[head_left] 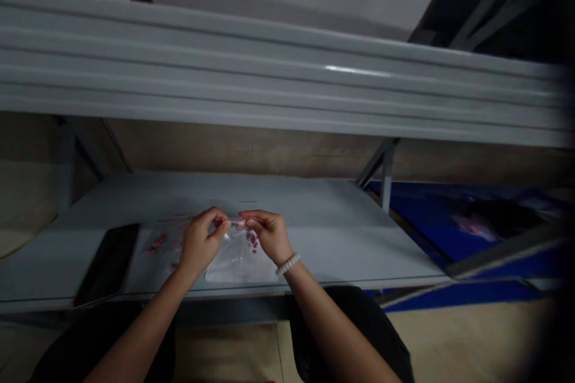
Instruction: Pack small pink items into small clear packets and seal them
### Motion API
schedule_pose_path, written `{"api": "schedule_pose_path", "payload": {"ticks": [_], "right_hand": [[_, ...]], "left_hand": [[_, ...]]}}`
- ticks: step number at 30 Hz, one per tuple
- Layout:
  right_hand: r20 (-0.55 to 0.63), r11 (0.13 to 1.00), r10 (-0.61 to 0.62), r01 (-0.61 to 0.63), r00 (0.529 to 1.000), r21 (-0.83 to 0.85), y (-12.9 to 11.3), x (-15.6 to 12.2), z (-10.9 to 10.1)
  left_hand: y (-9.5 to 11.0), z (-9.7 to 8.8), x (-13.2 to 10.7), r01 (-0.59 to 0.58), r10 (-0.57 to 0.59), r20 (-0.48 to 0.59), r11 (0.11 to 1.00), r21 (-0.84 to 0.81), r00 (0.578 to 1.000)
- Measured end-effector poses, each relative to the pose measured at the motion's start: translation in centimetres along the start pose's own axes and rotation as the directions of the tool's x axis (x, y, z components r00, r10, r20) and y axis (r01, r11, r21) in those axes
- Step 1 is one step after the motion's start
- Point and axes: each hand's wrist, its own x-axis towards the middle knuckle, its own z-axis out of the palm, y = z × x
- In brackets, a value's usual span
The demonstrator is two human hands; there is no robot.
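Your left hand and right hand reach forward, elbows apart and wrists turned inward. Each pinches the top edge of the clear plastic bag between thumb and fingers, nearly touching, while the bag lies on the grey metal shelf.

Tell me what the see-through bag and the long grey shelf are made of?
The see-through bag looks like thin clear plastic, glossy and slightly crinkled. The grey shelf is probably painted metal: pressed ridges, a bright glint.

Glossy clear plastic bag, matt grey painted metal shelf
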Motion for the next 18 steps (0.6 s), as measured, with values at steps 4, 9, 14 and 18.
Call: {"api": "schedule_pose_path", "payload": {"ticks": [4, 9, 14, 18], "right_hand": [[-0.101, 0.985, 0.079, -0.093, 0.992, -0.144, 1.7, 4.8, -2.3], [-0.163, 0.931, 0.124, -0.172, 0.979, -0.322, 3.7, 8.6, -5.3], [-0.129, 0.847, 0.057, -0.116, 0.990, -0.519, 3.6, 8.4, -6.5], [-0.014, 0.810, -0.003, -0.006, 1.000, -0.587, 0.6, 5.1, -8.2]], "left_hand": [[-2.1, 0.2, 1.0, 0.100, -0.105, -0.075, 0.993, -0.069, 0.992], [-3.6, 0.1, 1.5, 0.083, -0.093, -0.126, 0.993, -0.080, 0.988], [-4.2, 0.4, 1.6, 0.062, -0.070, -0.101, 0.994, -0.086, 0.992], [-4.6, 0.4, 1.7, 0.056, -0.065, -0.090, 0.994, -0.091, 0.994]]}}
